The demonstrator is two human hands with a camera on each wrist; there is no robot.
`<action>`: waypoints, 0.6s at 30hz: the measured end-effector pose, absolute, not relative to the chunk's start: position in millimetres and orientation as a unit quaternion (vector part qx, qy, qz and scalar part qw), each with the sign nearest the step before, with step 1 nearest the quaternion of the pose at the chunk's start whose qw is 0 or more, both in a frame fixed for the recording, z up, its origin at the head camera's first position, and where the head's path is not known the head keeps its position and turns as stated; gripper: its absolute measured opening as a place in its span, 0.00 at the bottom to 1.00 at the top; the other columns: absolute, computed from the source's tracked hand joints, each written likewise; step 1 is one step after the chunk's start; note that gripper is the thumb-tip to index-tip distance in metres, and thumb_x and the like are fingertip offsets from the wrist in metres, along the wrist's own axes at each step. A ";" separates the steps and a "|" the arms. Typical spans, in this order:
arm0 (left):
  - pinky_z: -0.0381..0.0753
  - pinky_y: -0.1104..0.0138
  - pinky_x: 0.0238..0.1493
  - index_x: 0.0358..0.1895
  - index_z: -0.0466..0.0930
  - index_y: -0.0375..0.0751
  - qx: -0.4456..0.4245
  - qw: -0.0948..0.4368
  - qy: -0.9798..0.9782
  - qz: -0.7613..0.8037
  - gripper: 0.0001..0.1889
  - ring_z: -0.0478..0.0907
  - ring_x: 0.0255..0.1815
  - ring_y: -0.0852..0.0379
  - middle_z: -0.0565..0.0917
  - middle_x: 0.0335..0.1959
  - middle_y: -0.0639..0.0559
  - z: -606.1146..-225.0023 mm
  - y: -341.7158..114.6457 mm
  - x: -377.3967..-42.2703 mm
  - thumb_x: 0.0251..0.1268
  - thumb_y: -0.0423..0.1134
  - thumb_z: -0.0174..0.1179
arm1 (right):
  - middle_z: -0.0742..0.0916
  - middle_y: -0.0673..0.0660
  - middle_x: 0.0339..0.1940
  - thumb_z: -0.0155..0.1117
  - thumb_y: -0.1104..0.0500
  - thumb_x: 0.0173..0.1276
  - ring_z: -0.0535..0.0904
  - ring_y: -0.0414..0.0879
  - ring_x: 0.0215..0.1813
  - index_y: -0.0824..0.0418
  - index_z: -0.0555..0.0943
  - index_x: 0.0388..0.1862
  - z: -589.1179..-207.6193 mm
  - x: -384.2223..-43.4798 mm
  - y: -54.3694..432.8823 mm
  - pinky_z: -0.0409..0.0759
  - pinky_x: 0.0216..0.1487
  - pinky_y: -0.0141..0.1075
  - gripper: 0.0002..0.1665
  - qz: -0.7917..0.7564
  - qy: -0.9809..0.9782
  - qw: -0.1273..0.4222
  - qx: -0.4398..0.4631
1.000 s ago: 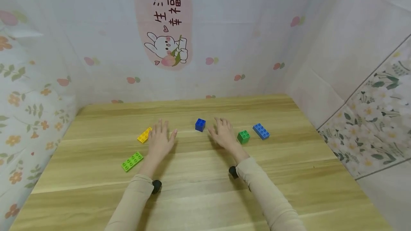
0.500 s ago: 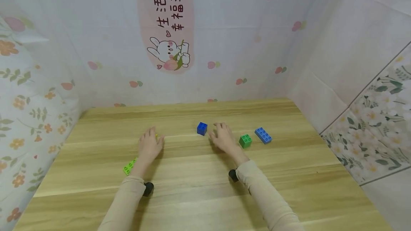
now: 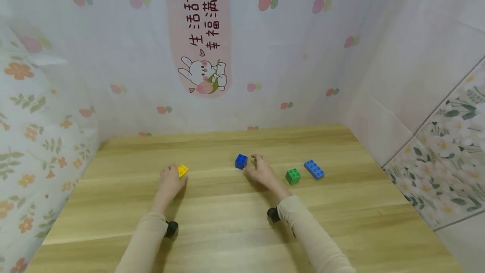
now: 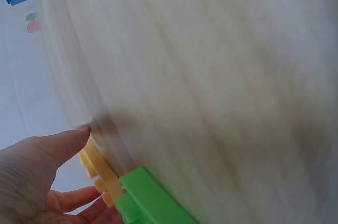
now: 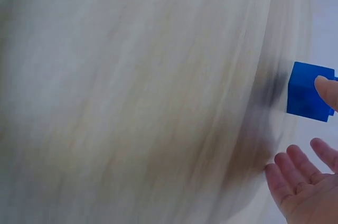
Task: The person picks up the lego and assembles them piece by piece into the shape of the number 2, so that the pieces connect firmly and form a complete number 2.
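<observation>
Left of centre in the head view, I see a yellow toy brick (image 3: 183, 170) by the left hand (image 3: 169, 182); whether it is gripped, I can't tell. Near mid-frame, the right hand (image 3: 262, 174), fingers loosely extended, sits beside a dark blue brick (image 3: 241, 161). Right of centre lie a green brick (image 3: 293, 176) and a lighter blue brick (image 3: 314, 169).

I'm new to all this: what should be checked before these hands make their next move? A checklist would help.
1. Dark blue brick standing studs up: ok.
2. Right hand beside the dark blue brick, fingers open: ok.
3. Dark blue brick held securely: not ok; the fingers aren't closed around it.
4. Yellow brick firmly held by the left hand: cannot tell; contact is unclear.
5. Light green brick visible from the head: not ok; only the left wrist view shows it.
6. Dark green brick and light blue brick apart from both hands: ok.
</observation>
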State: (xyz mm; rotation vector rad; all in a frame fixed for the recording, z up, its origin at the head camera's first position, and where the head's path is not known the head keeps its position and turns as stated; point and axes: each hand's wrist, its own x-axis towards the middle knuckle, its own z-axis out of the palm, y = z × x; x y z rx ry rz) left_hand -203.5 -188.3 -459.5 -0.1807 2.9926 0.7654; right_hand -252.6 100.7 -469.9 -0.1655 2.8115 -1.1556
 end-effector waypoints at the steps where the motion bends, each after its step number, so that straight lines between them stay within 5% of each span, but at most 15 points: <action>1: 0.71 0.46 0.52 0.58 0.57 0.15 -0.059 0.025 0.966 0.252 0.33 0.64 0.52 0.33 0.64 0.54 0.21 -458.8 -189.0 -203.3 0.62 0.41 0.56 | 0.71 0.67 0.61 0.65 0.54 0.58 0.68 0.61 0.63 0.66 0.64 0.63 -471.2 -253.7 99.3 0.68 0.64 0.51 0.36 -0.388 0.919 0.050 -0.052; 12: 0.71 0.60 0.37 0.43 0.71 0.18 -0.074 0.046 0.955 0.282 0.20 0.64 0.38 0.44 0.69 0.39 0.31 -462.9 -198.0 -199.4 0.55 0.35 0.62 | 0.78 0.65 0.47 0.72 0.59 0.50 0.74 0.56 0.49 0.70 0.69 0.57 -487.4 -259.0 91.6 0.76 0.51 0.47 0.37 -0.433 0.898 0.053 -0.063; 18: 0.74 0.57 0.41 0.42 0.72 0.17 -0.072 0.029 0.957 0.281 0.19 0.67 0.39 0.44 0.70 0.39 0.30 -462.5 -202.4 -204.2 0.55 0.33 0.62 | 0.80 0.66 0.43 0.72 0.60 0.51 0.76 0.56 0.46 0.73 0.73 0.48 -484.7 -264.8 89.6 0.78 0.48 0.46 0.29 -0.410 0.908 0.034 -0.084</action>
